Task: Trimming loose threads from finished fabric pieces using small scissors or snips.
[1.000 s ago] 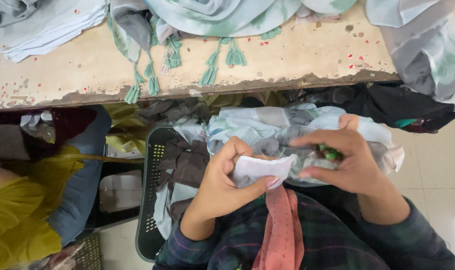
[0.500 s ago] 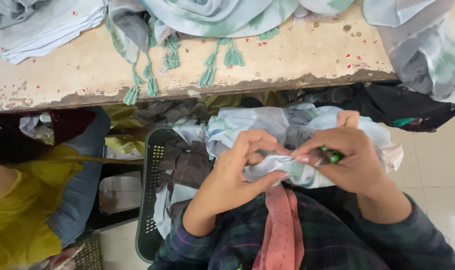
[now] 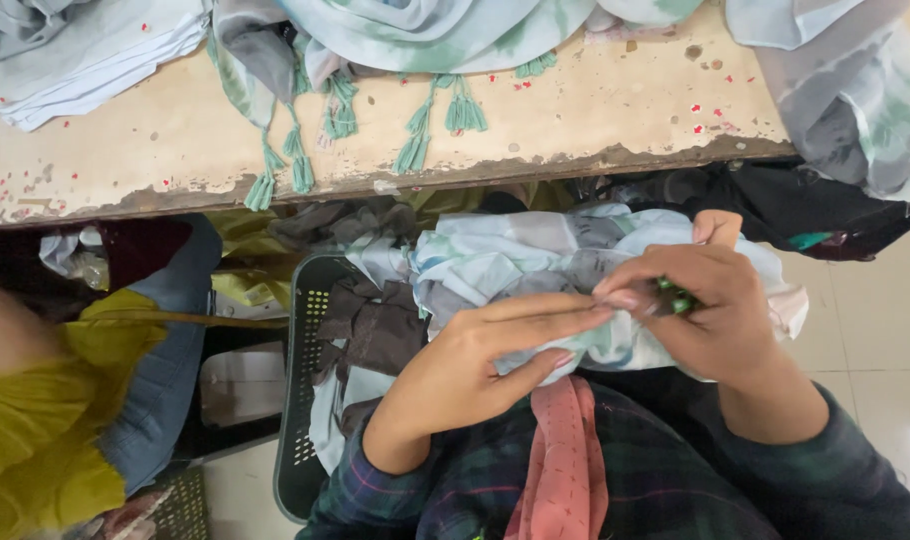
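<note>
A bundle of pale blue, grey and green tie-dyed cloth (image 3: 535, 262) lies in my lap. My left hand (image 3: 480, 362) pinches a fold of this cloth between thumb and straight fingers. My right hand (image 3: 697, 310) holds the cloth too, with a small green tool (image 3: 676, 296) gripped between its fingers. The fingertips of both hands meet at the fold. What the green tool is I cannot tell.
A worn beige worktable (image 3: 535, 120) runs across the top, draped with tasselled pale scarves (image 3: 425, 40). A dark plastic crate (image 3: 310, 400) with brown and grey cloth stands to my left. Another person in yellow and denim (image 3: 65, 420) sits at far left.
My left hand's fingers have straightened and slid right along the cloth fold until they meet my right hand. The white patch of cloth it held is now tucked away.
</note>
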